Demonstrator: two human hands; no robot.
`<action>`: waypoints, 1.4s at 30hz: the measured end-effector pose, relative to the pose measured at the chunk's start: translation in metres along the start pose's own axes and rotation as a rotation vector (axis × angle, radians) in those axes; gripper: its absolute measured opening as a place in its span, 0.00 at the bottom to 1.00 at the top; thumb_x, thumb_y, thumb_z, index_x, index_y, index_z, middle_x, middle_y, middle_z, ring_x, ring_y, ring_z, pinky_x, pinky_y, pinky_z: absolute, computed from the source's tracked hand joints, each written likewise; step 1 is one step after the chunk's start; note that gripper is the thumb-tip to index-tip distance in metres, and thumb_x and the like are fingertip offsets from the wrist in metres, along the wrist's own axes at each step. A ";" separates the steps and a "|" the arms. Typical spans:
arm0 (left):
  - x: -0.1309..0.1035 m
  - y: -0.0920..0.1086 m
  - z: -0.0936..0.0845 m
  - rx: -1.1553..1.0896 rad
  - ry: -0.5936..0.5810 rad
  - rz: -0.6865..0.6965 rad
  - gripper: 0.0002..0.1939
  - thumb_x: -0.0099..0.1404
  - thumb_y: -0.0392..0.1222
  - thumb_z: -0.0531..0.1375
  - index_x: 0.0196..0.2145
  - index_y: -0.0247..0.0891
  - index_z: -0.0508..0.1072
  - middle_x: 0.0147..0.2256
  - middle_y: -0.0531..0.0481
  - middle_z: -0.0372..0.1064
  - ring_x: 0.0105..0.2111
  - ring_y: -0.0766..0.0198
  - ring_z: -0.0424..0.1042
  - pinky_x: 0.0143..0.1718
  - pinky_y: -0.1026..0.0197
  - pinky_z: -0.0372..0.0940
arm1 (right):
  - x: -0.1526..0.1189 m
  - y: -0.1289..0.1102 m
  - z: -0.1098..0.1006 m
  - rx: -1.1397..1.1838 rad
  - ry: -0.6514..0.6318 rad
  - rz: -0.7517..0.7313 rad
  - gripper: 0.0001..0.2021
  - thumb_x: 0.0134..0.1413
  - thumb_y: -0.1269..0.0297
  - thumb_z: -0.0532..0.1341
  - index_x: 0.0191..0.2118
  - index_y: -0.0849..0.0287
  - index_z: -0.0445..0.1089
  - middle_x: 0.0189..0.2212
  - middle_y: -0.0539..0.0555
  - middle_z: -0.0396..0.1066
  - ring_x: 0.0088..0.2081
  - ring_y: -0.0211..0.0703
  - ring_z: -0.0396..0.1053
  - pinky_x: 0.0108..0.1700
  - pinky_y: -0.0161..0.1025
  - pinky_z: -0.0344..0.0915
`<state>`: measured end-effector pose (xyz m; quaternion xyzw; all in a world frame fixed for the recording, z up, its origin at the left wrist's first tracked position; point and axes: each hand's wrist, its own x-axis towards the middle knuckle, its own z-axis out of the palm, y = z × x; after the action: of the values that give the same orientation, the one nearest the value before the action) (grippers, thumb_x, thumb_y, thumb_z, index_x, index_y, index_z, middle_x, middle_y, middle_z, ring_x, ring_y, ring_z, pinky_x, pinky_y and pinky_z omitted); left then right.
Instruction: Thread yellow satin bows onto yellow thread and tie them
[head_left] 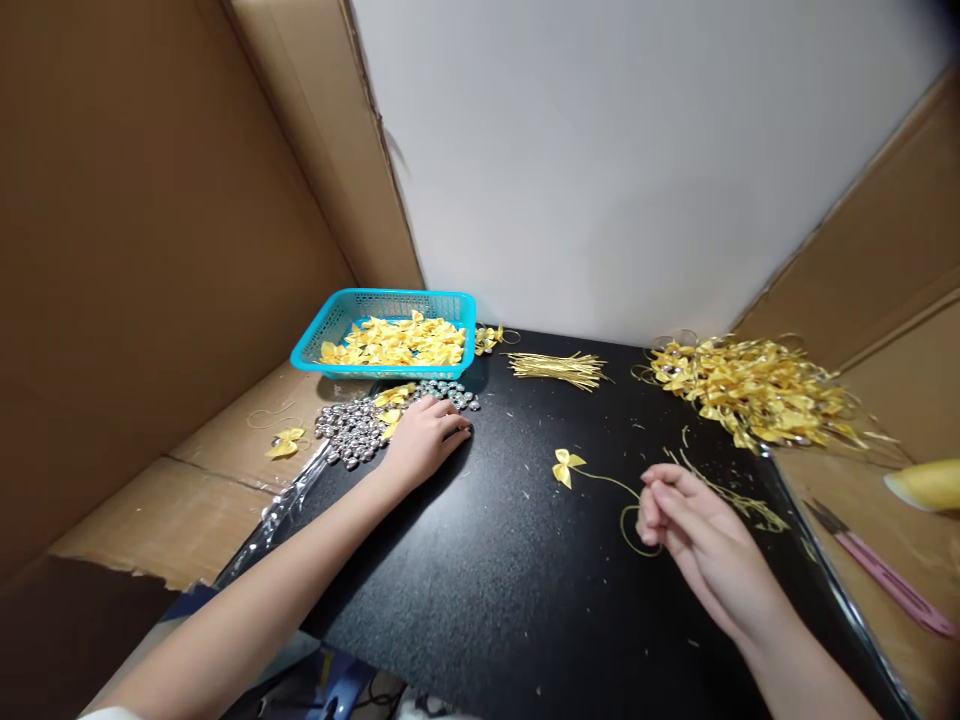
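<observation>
My left hand (424, 440) rests palm down on the black table beside a pile of silver beads (352, 432). Its fingers stretch forward, slightly bent and apart, and I see nothing held in them. In front of them lie more silver beads near the blue basket. My right hand (694, 530) is closed, thumb and fingers pinching a thin gold cord (611, 480). The cord loops below the fingers, and a yellow ribbon bow (565, 467) hangs at its far end, left of the hand.
A blue basket (382, 372) holds many yellow bows. Behind lies a bundle of gold cords (559, 369). A heap of bows with beads (757, 390) sits at the right, with cord scraps (739, 495) and pink-handled snips (885, 575) nearer. Cardboard walls (187, 200) flank the table.
</observation>
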<state>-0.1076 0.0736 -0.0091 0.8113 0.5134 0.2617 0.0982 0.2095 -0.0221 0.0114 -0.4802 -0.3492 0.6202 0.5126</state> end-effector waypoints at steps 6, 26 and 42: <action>-0.013 0.072 0.033 -0.778 -0.122 -0.298 0.21 0.65 0.56 0.58 0.40 0.36 0.79 0.32 0.45 0.77 0.24 0.66 0.67 0.27 0.62 0.60 | -0.003 0.018 0.026 -0.113 -0.178 0.074 0.17 0.49 0.53 0.66 0.39 0.59 0.66 0.23 0.48 0.68 0.23 0.34 0.66 0.29 0.33 0.63; -0.019 0.141 0.054 -1.582 -0.384 -0.824 0.18 0.43 0.45 0.76 0.32 0.40 0.78 0.29 0.53 0.74 0.29 0.68 0.68 0.32 0.66 0.60 | -0.014 0.024 0.028 -0.322 -0.043 -0.289 0.06 0.61 0.60 0.56 0.36 0.55 0.57 0.21 0.44 0.60 0.23 0.35 0.60 0.28 0.34 0.57; 0.031 0.151 0.003 -0.834 0.034 0.073 0.07 0.61 0.43 0.65 0.27 0.39 0.77 0.28 0.51 0.68 0.29 0.66 0.66 0.29 0.61 0.60 | 0.002 0.027 0.025 -0.273 -0.023 -0.249 0.09 0.54 0.57 0.63 0.33 0.57 0.72 0.29 0.52 0.73 0.29 0.40 0.68 0.34 0.39 0.67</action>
<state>0.0225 0.0323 0.0632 0.7151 0.3360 0.4640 0.4006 0.1773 -0.0246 -0.0072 -0.4912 -0.4928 0.5042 0.5116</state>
